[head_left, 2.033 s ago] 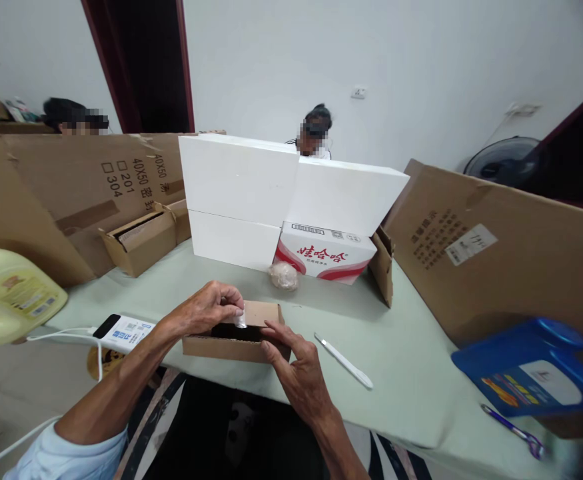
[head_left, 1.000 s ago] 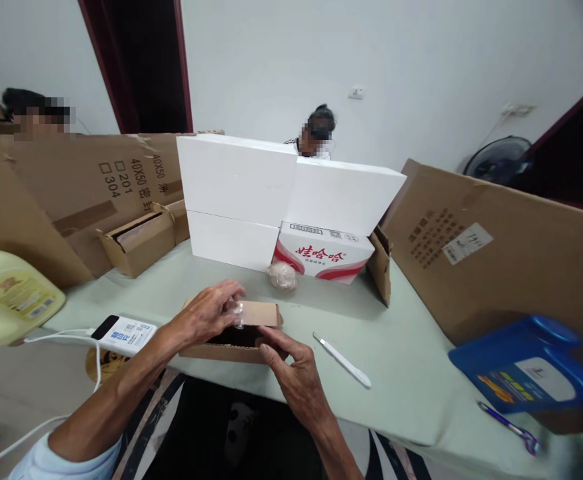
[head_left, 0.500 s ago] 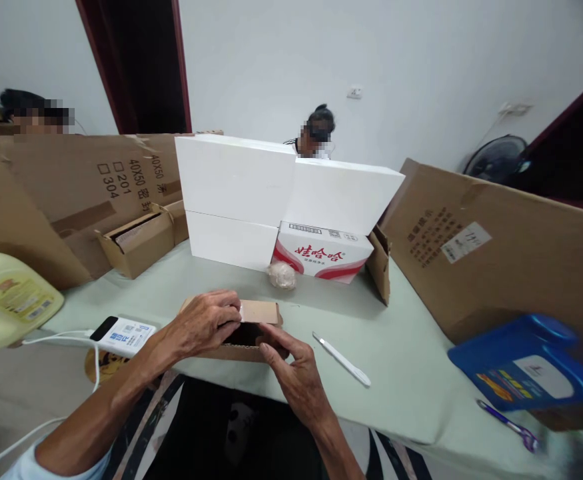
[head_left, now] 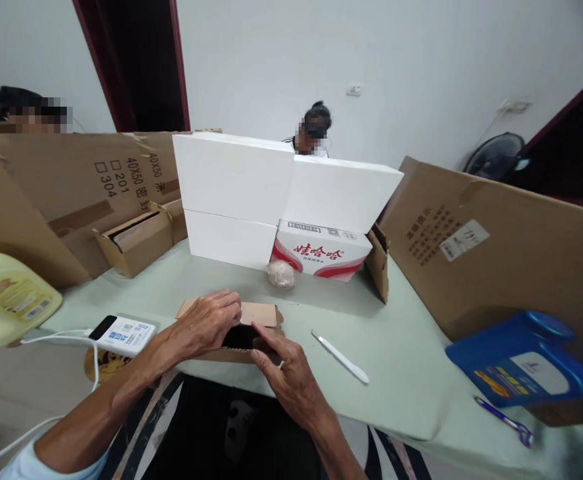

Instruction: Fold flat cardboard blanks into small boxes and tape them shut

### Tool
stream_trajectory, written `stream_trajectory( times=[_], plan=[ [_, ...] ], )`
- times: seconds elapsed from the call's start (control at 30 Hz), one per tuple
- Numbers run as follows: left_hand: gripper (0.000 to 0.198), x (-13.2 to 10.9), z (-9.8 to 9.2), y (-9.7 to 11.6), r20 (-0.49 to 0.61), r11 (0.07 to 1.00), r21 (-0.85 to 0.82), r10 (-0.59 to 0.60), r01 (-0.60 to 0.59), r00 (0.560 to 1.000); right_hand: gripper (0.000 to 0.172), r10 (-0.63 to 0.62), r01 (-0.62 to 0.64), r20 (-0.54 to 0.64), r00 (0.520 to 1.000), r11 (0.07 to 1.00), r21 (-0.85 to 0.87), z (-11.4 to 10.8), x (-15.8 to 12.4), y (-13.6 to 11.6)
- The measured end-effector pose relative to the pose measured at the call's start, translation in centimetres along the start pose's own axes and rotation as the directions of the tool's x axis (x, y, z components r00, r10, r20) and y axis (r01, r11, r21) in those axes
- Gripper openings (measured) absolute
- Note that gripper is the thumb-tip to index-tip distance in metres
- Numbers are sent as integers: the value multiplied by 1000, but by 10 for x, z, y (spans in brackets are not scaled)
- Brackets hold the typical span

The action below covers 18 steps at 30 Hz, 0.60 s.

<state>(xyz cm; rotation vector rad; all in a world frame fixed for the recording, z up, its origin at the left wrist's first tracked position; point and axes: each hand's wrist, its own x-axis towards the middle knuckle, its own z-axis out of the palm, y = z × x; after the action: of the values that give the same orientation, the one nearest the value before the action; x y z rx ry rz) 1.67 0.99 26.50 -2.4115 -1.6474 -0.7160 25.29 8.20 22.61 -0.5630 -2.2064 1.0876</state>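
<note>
A small brown cardboard box point(head_left: 264, 315) lies on the table in front of me, its flap raised at the back and its dark inside partly visible. My left hand point(head_left: 216, 319) is over its left part, fingers curled together. A small pale bit shows at those fingertips, too little to name. Round the box's right end my right hand point(head_left: 288, 373) grips, thumb at the front edge and forefinger over the opening. To the right of the box lies a white craft knife point(head_left: 341, 357). Behind it sits a crumpled ball of clear tape or plastic point(head_left: 281, 274).
White boxes point(head_left: 231, 177) and a red-and-white carton point(head_left: 321, 250) stand behind. A power bank point(head_left: 124, 335) with a white cable and a yellow jug point(head_left: 14, 300) are at left. A blue bottle point(head_left: 524, 363), a purple pen point(head_left: 504, 420) and large cardboard point(head_left: 496, 267) are at right. Two people sit beyond.
The left fingers have lifted slightly at the flap. My right hand has shifted a little left along the box's edge. The view has moved slightly; the box stays in place.
</note>
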Motion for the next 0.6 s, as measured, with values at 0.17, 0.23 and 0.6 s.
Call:
stream_trajectory(
  times=[0.17,0.23,0.6],
  plan=[
    [22,1,-9,-4,92,955,-236,-161,179,983,45,2,-2,3,1000,1000,-22,2,-4,1],
    [20,3,-13,-6,93,904,-344,-235,253,967,46,9,-9,1,1000,1000,-24,2,-6,1],
    [36,15,-20,-29,88,583,-681,-537,444,839,44,46,-46,-2,999,999,11,0,-10,0]
  ],
)
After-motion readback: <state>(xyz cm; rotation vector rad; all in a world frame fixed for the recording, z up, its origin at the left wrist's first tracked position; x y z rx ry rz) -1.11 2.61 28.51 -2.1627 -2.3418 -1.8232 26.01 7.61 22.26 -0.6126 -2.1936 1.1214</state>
